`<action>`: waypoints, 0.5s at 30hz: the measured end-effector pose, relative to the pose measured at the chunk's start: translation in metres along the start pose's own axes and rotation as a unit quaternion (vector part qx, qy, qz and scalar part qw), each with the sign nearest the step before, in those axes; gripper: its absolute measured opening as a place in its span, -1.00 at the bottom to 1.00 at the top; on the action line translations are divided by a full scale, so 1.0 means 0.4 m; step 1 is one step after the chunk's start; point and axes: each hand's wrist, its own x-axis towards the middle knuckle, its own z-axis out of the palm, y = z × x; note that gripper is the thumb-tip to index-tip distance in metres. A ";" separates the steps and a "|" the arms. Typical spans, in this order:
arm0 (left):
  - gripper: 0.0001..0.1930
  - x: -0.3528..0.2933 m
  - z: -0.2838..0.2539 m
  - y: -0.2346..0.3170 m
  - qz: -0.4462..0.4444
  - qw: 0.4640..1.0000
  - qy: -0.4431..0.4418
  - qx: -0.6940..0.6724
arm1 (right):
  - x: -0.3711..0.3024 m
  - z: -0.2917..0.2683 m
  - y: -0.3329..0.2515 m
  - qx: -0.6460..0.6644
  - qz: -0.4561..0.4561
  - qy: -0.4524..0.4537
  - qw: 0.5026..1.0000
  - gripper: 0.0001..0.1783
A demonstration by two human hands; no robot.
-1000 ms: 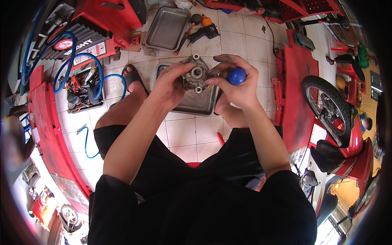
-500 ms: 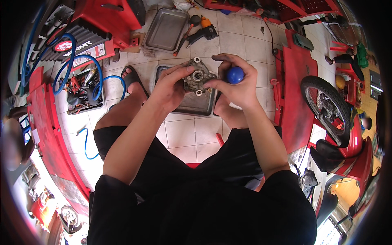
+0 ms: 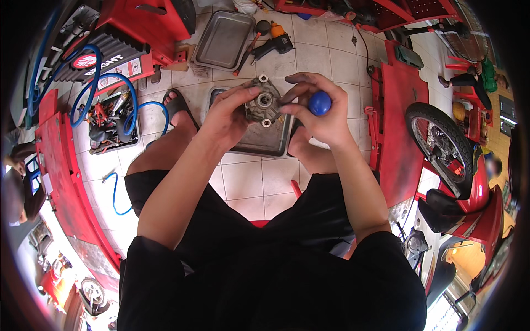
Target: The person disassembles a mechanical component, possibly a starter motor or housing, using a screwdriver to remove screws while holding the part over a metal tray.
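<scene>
In front of me my left hand (image 3: 226, 113) is closed round a grey metal engine part (image 3: 264, 113), its thumb laid over the near face. The part has a round bore at its centre and bright ring-shaped lugs at top and bottom. My right hand (image 3: 326, 121) curls around a smooth blue rounded object (image 3: 319, 103), which sits in the palm; any further length of it is hidden by the fingers. The thumb and fingertips of that hand come together at the right edge of the engine part. Below both hands lies a metal tray (image 3: 259, 140).
Another metal tray (image 3: 225, 41) lies beyond, beside a hammer (image 3: 248, 52) and a black-and-orange power tool (image 3: 274, 44). A bin of tools (image 3: 114, 124) and a blue hose (image 3: 135, 99) are at left. Red lift ramps (image 3: 400, 116) and a motorbike wheel (image 3: 441, 149) stand at right.
The engine part has shifted slightly left and down with my left hand. The right thumb and fingertips have drawn closer together at its edge; the blue object stays in the palm.
</scene>
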 end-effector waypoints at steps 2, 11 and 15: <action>-0.76 0.002 0.000 -0.001 -0.003 1.000 0.000 0.003 | 0.001 -0.002 -0.007 -0.103 -0.010 0.001 0.995 -0.51; -0.72 -0.002 0.001 0.001 0.001 1.000 0.004 0.002 | 0.003 0.028 -0.001 0.045 -0.007 0.061 0.997 -0.47; -0.69 0.000 0.003 -0.005 -0.008 1.000 0.011 0.000 | -0.004 0.010 -0.010 -0.008 0.017 0.000 1.000 -0.48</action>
